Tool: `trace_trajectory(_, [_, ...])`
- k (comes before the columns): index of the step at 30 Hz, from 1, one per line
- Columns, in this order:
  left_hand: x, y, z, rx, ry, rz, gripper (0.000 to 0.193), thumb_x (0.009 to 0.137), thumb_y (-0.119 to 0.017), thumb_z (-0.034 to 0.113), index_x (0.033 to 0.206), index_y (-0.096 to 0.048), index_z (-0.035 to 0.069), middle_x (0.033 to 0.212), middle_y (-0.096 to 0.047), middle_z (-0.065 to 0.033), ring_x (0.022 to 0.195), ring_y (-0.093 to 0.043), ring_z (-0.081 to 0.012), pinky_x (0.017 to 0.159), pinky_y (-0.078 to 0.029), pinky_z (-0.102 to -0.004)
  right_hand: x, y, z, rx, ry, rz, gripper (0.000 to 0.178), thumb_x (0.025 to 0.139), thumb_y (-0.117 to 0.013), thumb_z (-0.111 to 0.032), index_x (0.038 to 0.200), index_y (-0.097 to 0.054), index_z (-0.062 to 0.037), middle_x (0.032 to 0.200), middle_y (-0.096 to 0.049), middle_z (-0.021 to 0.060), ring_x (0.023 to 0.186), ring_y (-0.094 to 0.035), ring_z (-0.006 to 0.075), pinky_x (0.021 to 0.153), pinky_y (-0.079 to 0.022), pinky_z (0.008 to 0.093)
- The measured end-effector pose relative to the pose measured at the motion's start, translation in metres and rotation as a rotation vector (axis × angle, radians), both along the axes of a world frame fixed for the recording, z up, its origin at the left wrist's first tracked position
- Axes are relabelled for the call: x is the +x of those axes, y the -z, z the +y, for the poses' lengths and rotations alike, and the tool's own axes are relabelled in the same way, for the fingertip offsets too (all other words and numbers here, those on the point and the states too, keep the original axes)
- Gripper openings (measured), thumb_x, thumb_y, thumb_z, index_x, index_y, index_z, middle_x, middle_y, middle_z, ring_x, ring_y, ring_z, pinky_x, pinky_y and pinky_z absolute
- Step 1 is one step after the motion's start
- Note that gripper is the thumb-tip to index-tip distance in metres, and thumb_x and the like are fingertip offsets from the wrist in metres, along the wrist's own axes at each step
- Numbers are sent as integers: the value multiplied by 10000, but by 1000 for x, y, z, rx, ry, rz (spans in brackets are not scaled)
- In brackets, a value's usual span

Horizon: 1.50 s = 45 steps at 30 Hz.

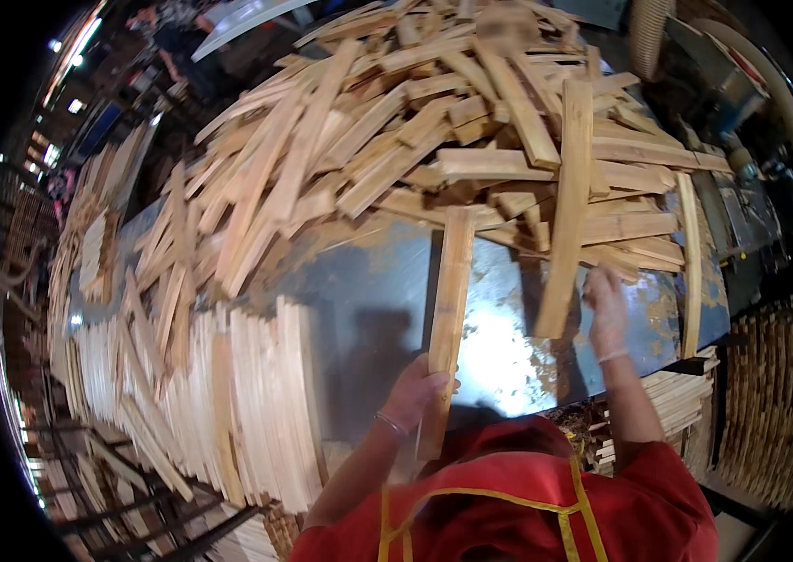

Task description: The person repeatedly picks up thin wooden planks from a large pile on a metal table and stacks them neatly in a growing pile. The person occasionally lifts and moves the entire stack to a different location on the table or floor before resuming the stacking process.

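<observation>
My left hand (pixel 415 391) is closed around the lower part of a wooden strip (pixel 452 290), which points away from me over the metal table (pixel 373 272). The strip's far end reaches the near edge of a heap of wooden strips (pixel 396 140). My right hand (pixel 605 298) is over the right part of the table by the heap, its fingers loosely bent and somewhat blurred; I see nothing between them. Just left of it, a longer wooden strip (pixel 567 206) leans from the heap, its near end sticking out over the table.
Pale strips (pixel 265 403) lie side by side in a row at the left. One strip (pixel 689 262) lies along the right side of the table. Stacked wood (pixel 776 403) stands beyond the table's right edge. A ribbed hose (pixel 647 37) hangs at the back right.
</observation>
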State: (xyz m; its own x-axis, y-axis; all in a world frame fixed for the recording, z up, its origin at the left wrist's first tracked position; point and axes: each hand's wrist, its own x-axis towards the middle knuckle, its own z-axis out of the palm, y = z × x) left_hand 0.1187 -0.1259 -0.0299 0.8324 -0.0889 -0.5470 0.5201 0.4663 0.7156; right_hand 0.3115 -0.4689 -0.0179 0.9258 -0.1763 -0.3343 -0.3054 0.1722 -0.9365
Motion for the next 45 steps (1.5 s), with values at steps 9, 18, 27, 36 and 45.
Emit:
trace_trajectory(9, [-152,-6,98,1982,136,132,632,867,-723,238,1438,-548,31,1535,-489,-162,1483,-416,-374,1195,-340,-585,-45,-41,170,-535,-407,-65,712,918,-776,-207,1523,-478,25,1243,-706,175,1047,-681,236,913,-561,376])
trace_trajectory(18, [-148,-6,144,1766,102,-134,607,920,-698,277,1459,-563,33,1490,-560,-151,1451,-455,-400,1226,-332,-555,-254,73,279,-1007,-1238,-87,525,995,-670,-333,1374,-592,23,1118,-735,283,970,-737,421,813,-616,474])
trace_trajectory(27, [-145,20,157,1920,69,4,647,884,-736,326,1437,-576,31,1478,-568,-178,1426,-478,-405,1224,-347,-547,-121,86,303,-500,-1158,-829,557,1002,-637,-460,1451,-618,-131,1355,-694,181,1127,-720,373,975,-560,446])
trace_trajectory(36, [-88,4,72,1893,224,-59,833,832,-764,360,1557,-488,56,1565,-503,-205,1493,-423,-409,1229,-331,-571,166,-163,88,-1757,-944,-737,502,868,-742,-270,1322,-619,-94,1210,-706,182,1169,-686,347,1015,-513,488])
trace_trajectory(45, [33,-64,-36,1677,428,-264,904,778,-850,472,1512,-513,67,1444,-580,-200,1331,-572,-406,1096,-456,-562,135,-170,179,-1259,-1327,-1127,771,822,-811,-419,1464,-542,-86,1352,-606,166,1295,-578,367,1170,-397,536])
